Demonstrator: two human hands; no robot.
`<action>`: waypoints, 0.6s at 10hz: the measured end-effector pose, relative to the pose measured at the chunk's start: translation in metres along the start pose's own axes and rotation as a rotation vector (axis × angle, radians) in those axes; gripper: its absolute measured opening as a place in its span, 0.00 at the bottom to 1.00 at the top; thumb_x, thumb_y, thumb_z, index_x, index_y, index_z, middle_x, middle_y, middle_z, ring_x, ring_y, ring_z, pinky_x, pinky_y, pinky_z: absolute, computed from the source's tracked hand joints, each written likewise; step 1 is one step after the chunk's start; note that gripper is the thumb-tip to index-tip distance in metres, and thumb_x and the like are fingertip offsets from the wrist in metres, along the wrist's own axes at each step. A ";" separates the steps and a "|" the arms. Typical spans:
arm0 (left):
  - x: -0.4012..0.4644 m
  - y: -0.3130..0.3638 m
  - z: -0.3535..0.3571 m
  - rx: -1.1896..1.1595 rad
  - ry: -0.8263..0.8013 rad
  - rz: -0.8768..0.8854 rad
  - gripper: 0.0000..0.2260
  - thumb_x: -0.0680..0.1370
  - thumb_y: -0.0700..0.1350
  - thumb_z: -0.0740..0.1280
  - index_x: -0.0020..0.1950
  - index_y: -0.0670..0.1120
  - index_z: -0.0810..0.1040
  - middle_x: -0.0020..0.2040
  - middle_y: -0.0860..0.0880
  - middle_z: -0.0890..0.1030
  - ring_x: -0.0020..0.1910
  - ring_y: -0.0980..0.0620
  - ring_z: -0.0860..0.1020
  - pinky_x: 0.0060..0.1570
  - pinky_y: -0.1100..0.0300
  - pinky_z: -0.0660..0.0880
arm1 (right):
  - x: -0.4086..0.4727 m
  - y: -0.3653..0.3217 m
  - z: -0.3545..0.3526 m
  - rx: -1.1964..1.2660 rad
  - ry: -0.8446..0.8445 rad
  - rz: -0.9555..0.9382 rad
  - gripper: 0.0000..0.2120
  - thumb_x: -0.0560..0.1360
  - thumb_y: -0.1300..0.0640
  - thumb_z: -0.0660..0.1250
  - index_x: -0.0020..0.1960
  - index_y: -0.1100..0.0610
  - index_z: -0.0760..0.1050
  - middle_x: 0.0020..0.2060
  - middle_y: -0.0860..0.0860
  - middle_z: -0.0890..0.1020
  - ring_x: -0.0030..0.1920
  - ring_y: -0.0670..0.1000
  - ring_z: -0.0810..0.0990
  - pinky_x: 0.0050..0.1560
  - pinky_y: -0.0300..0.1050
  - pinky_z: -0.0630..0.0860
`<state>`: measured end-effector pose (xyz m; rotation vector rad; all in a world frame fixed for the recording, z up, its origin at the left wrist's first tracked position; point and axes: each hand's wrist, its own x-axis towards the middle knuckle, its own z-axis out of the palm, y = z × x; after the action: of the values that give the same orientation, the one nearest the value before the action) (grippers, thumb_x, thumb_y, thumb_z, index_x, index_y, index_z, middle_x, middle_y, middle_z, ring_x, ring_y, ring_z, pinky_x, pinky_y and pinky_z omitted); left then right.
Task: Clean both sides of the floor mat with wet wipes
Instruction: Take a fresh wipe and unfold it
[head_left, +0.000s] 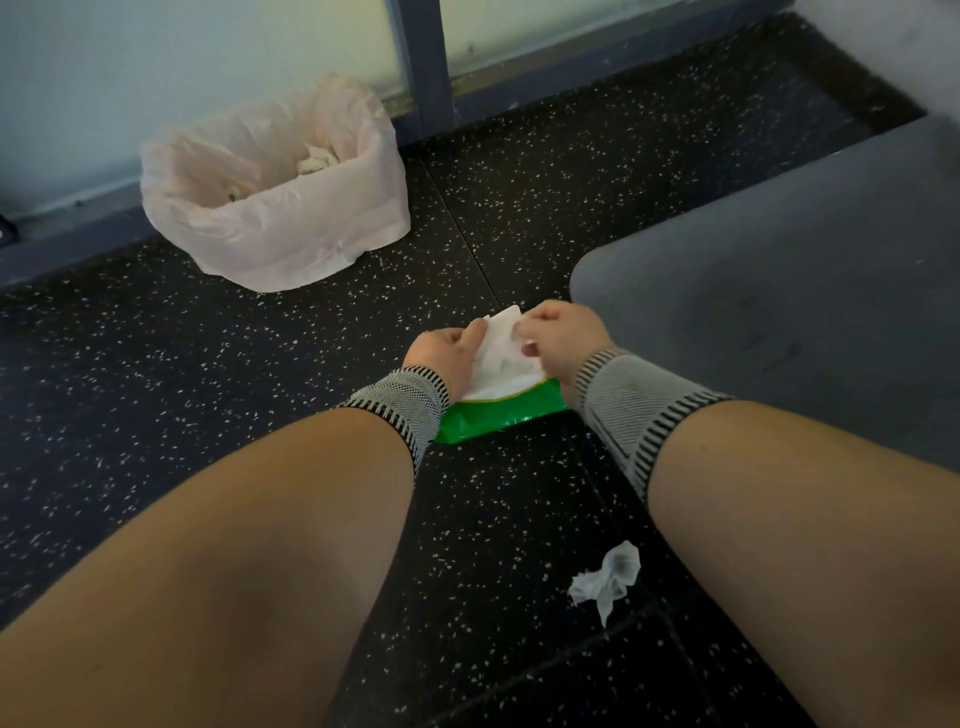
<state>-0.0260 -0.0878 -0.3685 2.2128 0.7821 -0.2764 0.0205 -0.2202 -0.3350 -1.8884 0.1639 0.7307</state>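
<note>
The left hand (451, 353) and right hand (558, 335) both pinch a fresh wet wipe (503, 349), drawing it up out of the green wipe pack (493, 415) lying on the speckled floor just below them. The grey floor mat (789, 291) lies immediately to the right, its rounded corner beside the right hand, so that hand seems better placed to carry the wipe across

Pink-lined waste bin (275, 192) holding crumpled paper, standing on black speckled floor (156, 364) beside the blue-framed wall (421, 62).
</note>
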 end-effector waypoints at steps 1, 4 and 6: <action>0.001 -0.005 0.004 -0.002 -0.006 0.009 0.24 0.81 0.59 0.56 0.55 0.40 0.80 0.51 0.40 0.82 0.40 0.50 0.72 0.43 0.57 0.67 | -0.005 -0.020 -0.018 0.421 -0.006 0.006 0.06 0.73 0.63 0.66 0.40 0.53 0.75 0.35 0.50 0.81 0.38 0.48 0.79 0.34 0.41 0.72; -0.024 0.000 0.021 0.369 -0.190 0.174 0.24 0.80 0.61 0.54 0.76 0.61 0.59 0.71 0.47 0.71 0.58 0.51 0.77 0.54 0.54 0.77 | -0.022 -0.056 -0.056 0.816 0.197 -0.173 0.15 0.81 0.62 0.53 0.36 0.59 0.63 0.31 0.55 0.67 0.24 0.47 0.70 0.27 0.37 0.73; -0.035 -0.015 0.043 0.851 -0.151 0.457 0.35 0.81 0.58 0.57 0.78 0.54 0.37 0.79 0.51 0.37 0.78 0.45 0.41 0.73 0.40 0.47 | -0.030 -0.057 -0.078 0.641 0.330 -0.154 0.15 0.81 0.59 0.54 0.35 0.54 0.61 0.30 0.52 0.63 0.26 0.47 0.64 0.21 0.35 0.65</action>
<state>-0.0609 -0.1263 -0.3920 3.0258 0.0261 -0.6185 0.0532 -0.2695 -0.2531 -1.3683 0.4044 0.2110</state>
